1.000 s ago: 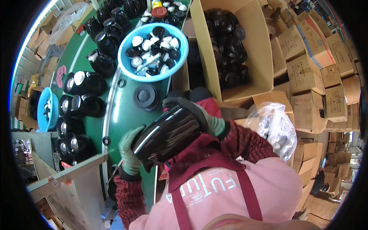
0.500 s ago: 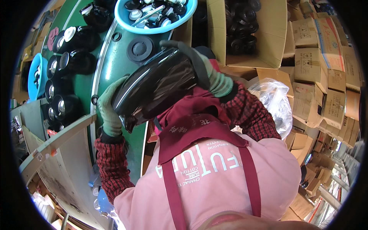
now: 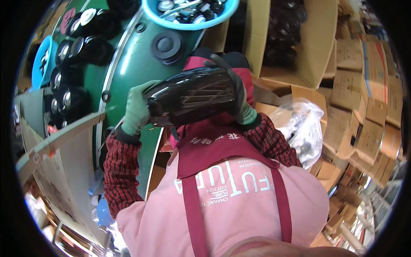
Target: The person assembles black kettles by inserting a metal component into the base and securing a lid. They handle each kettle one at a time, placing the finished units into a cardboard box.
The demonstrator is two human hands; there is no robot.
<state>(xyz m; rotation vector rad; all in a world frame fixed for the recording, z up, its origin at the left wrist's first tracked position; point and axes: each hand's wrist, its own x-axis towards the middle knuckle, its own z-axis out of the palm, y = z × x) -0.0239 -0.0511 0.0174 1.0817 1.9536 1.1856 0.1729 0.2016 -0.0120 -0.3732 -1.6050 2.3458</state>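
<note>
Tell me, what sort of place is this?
Probably a small factory or packing workshop: many similar glossy black vessels stand or lie along a green work surface, a blue basin holds small black and white parts, and cardboard boxes are stacked up.

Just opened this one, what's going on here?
A person in a pink top and maroon apron holds a glossy black jug-shaped vessel on its side, the gloved left hand at one end and the gloved right hand at the other. Beyond it, a round black lid-like disc lies on the green worktop, near a blue basin of black and white parts. More black vessels stand or lie to the left; an open cardboard box of dark pieces is at right.
</note>
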